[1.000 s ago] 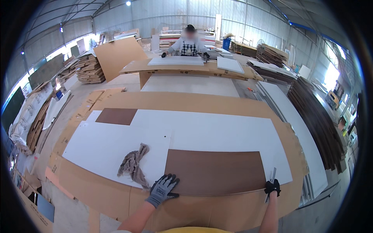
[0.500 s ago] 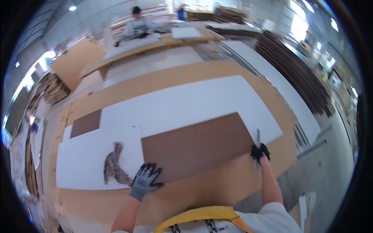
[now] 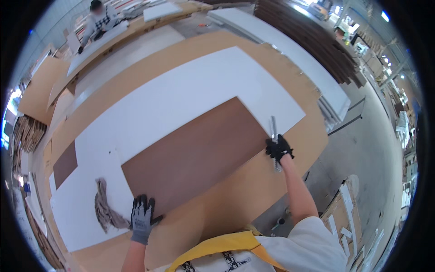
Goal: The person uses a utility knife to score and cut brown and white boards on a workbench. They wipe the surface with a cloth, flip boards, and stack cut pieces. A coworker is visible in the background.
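Observation:
A brown rectangular panel (image 3: 195, 154) lies on top of large white sheets (image 3: 158, 104). My left hand (image 3: 143, 216), in a grey glove with black fingertips, rests flat with its fingers apart at the panel's near left corner. At the panel's right end, my right hand (image 3: 278, 148), in a dark glove, is closed around a thin silver metal bar that looks like a ruler (image 3: 273, 124). The bar stands out on both sides of the hand, next to the panel's short edge. A crumpled grey-brown rag (image 3: 105, 208) lies on the white sheet left of my left hand.
The tan board tabletop (image 3: 195, 229) shows around the sheets. A smaller brown piece (image 3: 65, 164) lies at the left. Beyond the table's right side are stacked white panels (image 3: 290, 54) and dark boards (image 3: 312, 38). Another person (image 3: 99, 22) works at a far bench.
The view has swung to the right, so the table and panel appear farther left and tilted. Both hands stay at the panel's ends, the right one still with the metal bar.

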The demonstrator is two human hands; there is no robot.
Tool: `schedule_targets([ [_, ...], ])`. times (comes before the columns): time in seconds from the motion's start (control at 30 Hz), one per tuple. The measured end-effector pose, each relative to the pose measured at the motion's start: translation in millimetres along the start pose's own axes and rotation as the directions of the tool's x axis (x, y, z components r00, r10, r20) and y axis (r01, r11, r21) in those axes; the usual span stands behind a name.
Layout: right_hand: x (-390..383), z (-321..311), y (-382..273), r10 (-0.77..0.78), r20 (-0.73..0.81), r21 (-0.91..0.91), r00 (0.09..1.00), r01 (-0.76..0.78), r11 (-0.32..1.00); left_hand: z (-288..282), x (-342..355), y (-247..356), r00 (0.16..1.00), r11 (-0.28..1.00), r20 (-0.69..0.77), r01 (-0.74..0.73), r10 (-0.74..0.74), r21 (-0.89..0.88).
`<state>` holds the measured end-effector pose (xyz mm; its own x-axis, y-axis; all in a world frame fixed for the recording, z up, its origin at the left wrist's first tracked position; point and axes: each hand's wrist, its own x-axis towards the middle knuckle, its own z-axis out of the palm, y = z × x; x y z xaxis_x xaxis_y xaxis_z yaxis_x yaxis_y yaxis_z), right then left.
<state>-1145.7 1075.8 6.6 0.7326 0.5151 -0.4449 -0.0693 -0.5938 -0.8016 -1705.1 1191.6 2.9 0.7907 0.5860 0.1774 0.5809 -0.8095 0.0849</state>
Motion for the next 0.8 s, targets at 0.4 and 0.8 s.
schedule_targets([
  [0.4, -115.2, 128.3, 26.7, -0.219, -0.002, 0.030, 0.976, 0.219, 0.975, -7.2, -10.7, -14.1, 0.985, 0.969, -0.100, -0.159, 0.142, -0.189],
  [0.8, -413.2, 294.8, 118.0, 0.056, 0.465, 0.151, 0.884, -0.142, 0.978, -7.0, -66.9, -46.2, 0.944, 0.888, -0.191, -0.319, 0.268, -0.331],
])
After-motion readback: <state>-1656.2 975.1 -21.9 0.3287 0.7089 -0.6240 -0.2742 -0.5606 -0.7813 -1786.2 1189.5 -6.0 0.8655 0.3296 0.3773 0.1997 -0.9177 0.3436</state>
